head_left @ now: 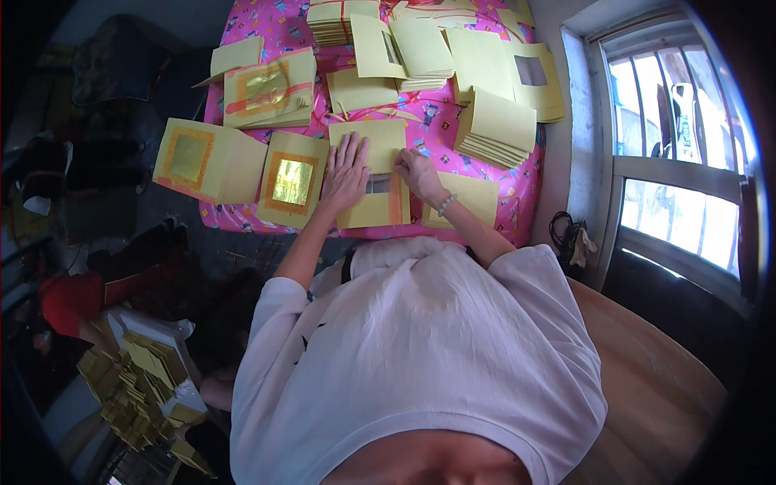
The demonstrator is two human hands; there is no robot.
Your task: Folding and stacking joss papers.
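Note:
My left hand (346, 171) lies flat, fingers spread, on a yellow paper sheet (373, 212) with a silver foil square and orange border, on the pink patterned table (517, 190). My right hand (417, 173) presses the same sheet from the right, its fingers bent on the folded upper flap (380, 139). A bead bracelet circles that wrist. Just left lie two sheets with gold foil squares (291, 181) (191, 158).
Stacks of yellow paper (495, 128) (339, 20) (270, 89) cover the far part of the table. A window (679, 162) is at the right. A heap of folded gold papers (145, 388) sits at lower left beside a red object (69, 303).

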